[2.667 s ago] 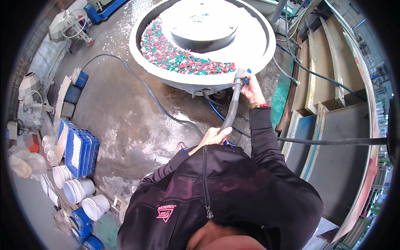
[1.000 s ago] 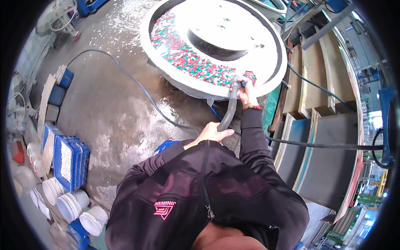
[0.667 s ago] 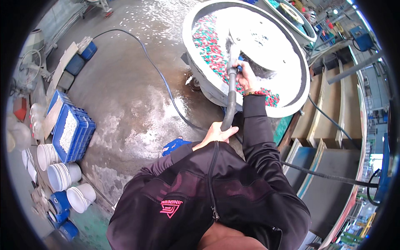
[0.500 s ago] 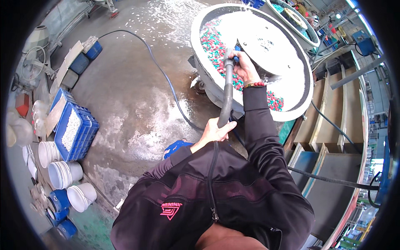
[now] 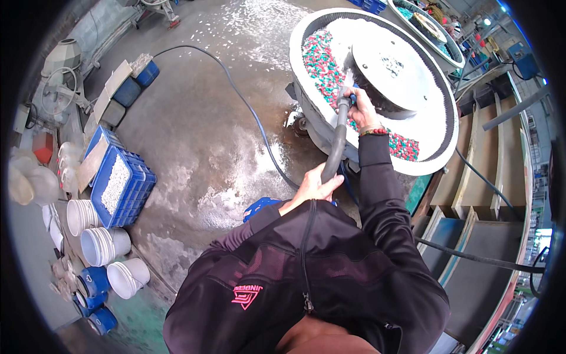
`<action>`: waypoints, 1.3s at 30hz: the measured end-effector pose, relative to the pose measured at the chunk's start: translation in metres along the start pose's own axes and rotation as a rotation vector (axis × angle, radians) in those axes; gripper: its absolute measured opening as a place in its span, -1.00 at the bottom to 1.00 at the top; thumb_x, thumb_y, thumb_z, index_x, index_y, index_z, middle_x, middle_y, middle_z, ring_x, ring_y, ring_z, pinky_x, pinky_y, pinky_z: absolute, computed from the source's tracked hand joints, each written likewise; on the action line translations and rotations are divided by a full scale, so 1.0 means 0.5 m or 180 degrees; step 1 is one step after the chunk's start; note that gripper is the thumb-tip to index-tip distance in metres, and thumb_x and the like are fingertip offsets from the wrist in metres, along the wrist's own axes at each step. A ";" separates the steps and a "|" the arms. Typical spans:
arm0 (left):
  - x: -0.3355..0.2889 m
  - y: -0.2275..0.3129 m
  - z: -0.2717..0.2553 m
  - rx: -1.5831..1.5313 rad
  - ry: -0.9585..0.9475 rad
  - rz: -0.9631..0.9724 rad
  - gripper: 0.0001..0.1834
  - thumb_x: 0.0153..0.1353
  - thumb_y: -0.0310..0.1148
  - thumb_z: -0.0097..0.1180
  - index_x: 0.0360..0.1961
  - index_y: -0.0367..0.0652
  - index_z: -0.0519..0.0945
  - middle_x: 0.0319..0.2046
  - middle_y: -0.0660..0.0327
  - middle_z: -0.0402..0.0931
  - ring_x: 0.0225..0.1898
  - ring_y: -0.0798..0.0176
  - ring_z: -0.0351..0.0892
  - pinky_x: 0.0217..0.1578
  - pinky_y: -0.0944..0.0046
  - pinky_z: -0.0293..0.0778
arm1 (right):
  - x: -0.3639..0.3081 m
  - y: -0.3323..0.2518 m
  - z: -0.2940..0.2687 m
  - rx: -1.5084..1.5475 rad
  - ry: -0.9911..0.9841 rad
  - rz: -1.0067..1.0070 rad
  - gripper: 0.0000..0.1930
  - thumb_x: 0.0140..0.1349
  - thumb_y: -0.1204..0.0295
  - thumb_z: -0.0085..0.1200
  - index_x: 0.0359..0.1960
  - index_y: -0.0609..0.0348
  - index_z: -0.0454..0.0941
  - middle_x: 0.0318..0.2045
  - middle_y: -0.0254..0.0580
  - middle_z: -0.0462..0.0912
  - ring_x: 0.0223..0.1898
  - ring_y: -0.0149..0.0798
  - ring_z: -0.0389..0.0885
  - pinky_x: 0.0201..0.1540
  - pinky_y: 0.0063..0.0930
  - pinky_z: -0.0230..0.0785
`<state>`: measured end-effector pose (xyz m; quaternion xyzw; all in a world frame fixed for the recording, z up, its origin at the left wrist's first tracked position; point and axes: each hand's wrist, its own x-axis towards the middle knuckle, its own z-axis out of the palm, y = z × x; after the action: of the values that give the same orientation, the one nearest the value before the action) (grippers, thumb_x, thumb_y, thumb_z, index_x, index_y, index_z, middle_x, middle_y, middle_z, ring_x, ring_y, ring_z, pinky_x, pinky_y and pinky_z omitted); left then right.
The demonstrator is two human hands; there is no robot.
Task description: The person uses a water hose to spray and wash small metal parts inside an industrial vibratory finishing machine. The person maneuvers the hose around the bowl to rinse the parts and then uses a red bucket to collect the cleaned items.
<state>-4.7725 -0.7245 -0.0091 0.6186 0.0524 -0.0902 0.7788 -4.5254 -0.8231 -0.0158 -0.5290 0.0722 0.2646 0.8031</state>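
My right hand is closed around the end of a thick grey hose, at a grey fitting with a blue lever. My left hand grips the same hose lower down, close to my jacket, thumb stretched out. The hose end hangs over a large round bowl with a pale rim. Small red, green and white pieces lie in its ring-shaped channel. A pale streak, seemingly water, shows beside the nozzle. In the bowl's middle rises a whitish round centre with a few pieces on top.
At left stand a blue crate of white pieces, several white buckets and blue drums. A thin dark hose crosses the wet floor. Wooden-sided troughs line the right. Another round bowl sits at far right.
The whole view has shifted, so the bowl sits farther right. The nozzle in my right hand has come slightly nearer to me over the bowl. Both hands keep their hold.
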 end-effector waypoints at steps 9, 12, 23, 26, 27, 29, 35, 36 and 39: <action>0.008 0.001 0.014 -0.0093 -0.0113 -0.0431 -0.68 0.05 -0.17 0.14 -0.52 -0.22 0.41 -0.76 0.34 0.31 -0.73 0.49 0.28 -0.70 0.41 0.23 | -0.029 0.007 0.004 -0.0064 0.0220 0.0101 -0.90 -0.13 0.45 -0.09 -0.53 0.18 0.35 -0.60 -0.15 0.44 -0.63 -0.21 0.47 -0.57 -0.25 0.44; 0.012 -0.020 0.031 -0.0049 -0.0255 -0.0447 -0.65 0.05 -0.12 0.13 -0.49 -0.24 0.42 -0.77 0.33 0.30 -0.72 0.48 0.28 -0.70 0.39 0.21 | -0.009 0.068 -0.088 0.0282 0.0188 0.0383 -0.84 -0.13 0.41 -0.06 -0.49 0.21 0.34 -0.57 -0.10 0.43 -0.60 -0.08 0.47 -0.57 -0.24 0.41; 0.047 -0.048 0.201 0.0431 -0.1260 -0.0566 -0.68 0.03 -0.16 0.15 -0.39 -0.21 0.46 -0.73 0.43 0.24 -0.70 0.57 0.18 -0.70 0.47 0.08 | -0.219 0.052 -0.422 0.1054 0.1086 -0.0192 -0.72 -0.11 0.42 -0.04 -0.33 0.29 0.30 -0.53 -0.03 0.45 -0.50 -0.02 0.49 -0.46 -0.16 0.40; 0.050 -0.031 0.241 0.0240 -0.1620 -0.0677 -0.59 0.14 -0.01 -0.04 -0.51 -0.20 0.39 -0.75 0.40 0.19 -0.71 0.54 0.11 -0.69 0.46 0.02 | -0.279 -0.008 -0.435 0.1148 0.1019 -0.0481 -0.68 -0.10 0.46 -0.06 -0.25 0.31 0.27 -0.49 -0.05 0.42 -0.49 -0.04 0.49 -0.46 -0.16 0.41; 0.057 -0.047 0.254 0.0237 -0.1746 -0.0668 -0.57 0.16 0.01 -0.09 -0.54 -0.19 0.38 -0.75 0.40 0.18 -0.71 0.53 0.09 -0.69 0.45 0.01 | -0.299 -0.030 -0.439 0.0971 0.1064 -0.0712 -0.64 -0.10 0.47 -0.07 -0.21 0.34 0.24 -0.46 -0.04 0.40 -0.47 -0.04 0.50 -0.46 -0.17 0.42; 0.063 -0.050 0.289 0.0535 -0.1839 -0.0638 -0.55 0.18 0.02 -0.11 -0.58 -0.19 0.36 -0.76 0.40 0.18 -0.72 0.52 0.11 -0.69 0.45 0.03 | -0.324 -0.060 -0.470 0.0998 0.1031 -0.0814 -0.63 -0.10 0.47 -0.08 -0.20 0.35 0.23 -0.46 -0.04 0.39 -0.45 -0.04 0.50 -0.47 -0.17 0.43; 0.068 -0.068 0.348 0.0357 -0.1552 -0.0786 -0.55 0.18 0.00 -0.11 -0.62 -0.17 0.34 -0.77 0.38 0.20 -0.73 0.51 0.15 -0.69 0.45 0.07 | -0.301 -0.038 -0.518 0.1043 0.0954 -0.0568 -0.61 -0.11 0.49 -0.10 -0.19 0.39 0.22 -0.42 0.02 0.40 -0.46 0.00 0.50 -0.47 -0.17 0.42; 0.065 -0.073 0.350 0.0345 -0.1512 -0.0836 -0.59 0.16 -0.05 -0.05 -0.62 -0.16 0.35 -0.77 0.39 0.20 -0.72 0.53 0.15 -0.69 0.46 0.08 | -0.296 -0.043 -0.512 0.1020 0.0907 -0.0581 -0.62 -0.11 0.48 -0.10 -0.19 0.39 0.22 -0.42 0.02 0.40 -0.46 0.01 0.50 -0.47 -0.18 0.42; 0.062 -0.077 0.356 0.0509 -0.1443 -0.0585 -0.68 0.08 -0.16 0.10 -0.61 -0.15 0.36 -0.75 0.42 0.21 -0.70 0.55 0.15 -0.68 0.47 0.08 | -0.270 -0.073 -0.499 0.0820 0.0647 -0.0600 -0.64 -0.09 0.48 -0.13 -0.21 0.39 0.23 -0.42 0.03 0.41 -0.46 -0.01 0.51 -0.47 -0.19 0.44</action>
<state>-4.7554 -0.9083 -0.0108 0.6349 -0.0748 -0.3007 0.7077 -4.5808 -1.1027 -0.0399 -0.4502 0.1364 0.1219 0.8740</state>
